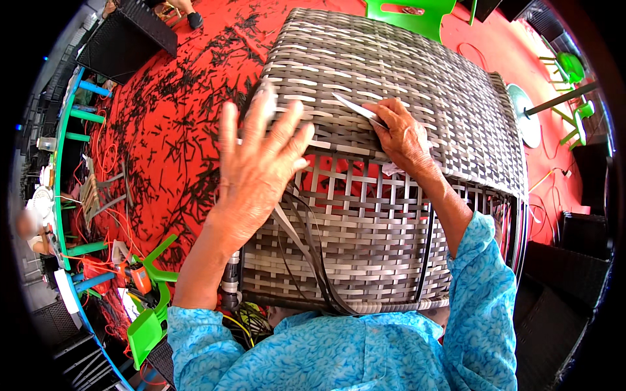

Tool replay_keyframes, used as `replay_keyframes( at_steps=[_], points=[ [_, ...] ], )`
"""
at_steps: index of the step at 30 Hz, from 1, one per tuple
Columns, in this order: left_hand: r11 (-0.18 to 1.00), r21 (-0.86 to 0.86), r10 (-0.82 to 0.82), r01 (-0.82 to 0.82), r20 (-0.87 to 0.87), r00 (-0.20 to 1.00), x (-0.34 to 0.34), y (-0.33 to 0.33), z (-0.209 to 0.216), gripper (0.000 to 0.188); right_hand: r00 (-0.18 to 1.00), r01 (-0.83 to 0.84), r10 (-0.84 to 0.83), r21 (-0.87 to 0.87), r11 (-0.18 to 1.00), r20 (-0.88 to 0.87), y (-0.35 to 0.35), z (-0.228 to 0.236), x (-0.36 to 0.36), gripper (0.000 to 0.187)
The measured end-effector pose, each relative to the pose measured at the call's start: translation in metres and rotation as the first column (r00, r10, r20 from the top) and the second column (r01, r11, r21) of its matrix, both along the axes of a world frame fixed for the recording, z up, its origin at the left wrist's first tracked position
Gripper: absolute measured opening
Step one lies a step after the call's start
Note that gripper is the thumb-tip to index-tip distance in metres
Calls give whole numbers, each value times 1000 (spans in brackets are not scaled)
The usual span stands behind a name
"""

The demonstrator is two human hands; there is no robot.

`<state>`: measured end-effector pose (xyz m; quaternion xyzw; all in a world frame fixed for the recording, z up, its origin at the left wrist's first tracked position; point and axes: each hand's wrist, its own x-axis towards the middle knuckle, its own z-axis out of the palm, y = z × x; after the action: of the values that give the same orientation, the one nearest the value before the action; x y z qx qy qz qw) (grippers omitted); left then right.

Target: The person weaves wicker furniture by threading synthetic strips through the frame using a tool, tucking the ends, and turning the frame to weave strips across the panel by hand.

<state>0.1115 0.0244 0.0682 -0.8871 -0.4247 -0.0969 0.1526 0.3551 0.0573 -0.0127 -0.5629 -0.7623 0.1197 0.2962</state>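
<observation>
A large piece of grey-brown woven wicker furniture (pixel 398 78) fills the middle in front of me. Its near side is an open lattice of strands (pixel 365 182), tighter lower down. My left hand (pixel 261 156) is raised at the upper panel's left corner, fingers spread, slightly blurred, with something white around one fingertip. Pinched between the thumb and fingers of my right hand (pixel 401 133) is a pale, flat, pointed strip (pixel 354 105), lying over the weave. Several loose dark and grey strands (pixel 312 251) hang down the near side.
Dark strand offcuts (pixel 176 130) litter the red floor (pixel 147 85) at left. A green chair (pixel 414 16) stands behind the furniture, another green piece (pixel 149 332) at lower left. An orange tool (pixel 139 277) lies nearby. At right is a round disc on a pole (pixel 523 117).
</observation>
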Motion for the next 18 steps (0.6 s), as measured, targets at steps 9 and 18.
replay_keyframes(
  at_steps=[9,18],
  points=[
    [946,-319,198,-49,454,868,-22,8,-22,28,999,27,-28,-16,999,-45,-9,13,8,27],
    [908,-182,419,-378,398,816,-15,-2,3,45,998,31,-33,-33,999,-62,-15,25,18,26]
  ],
)
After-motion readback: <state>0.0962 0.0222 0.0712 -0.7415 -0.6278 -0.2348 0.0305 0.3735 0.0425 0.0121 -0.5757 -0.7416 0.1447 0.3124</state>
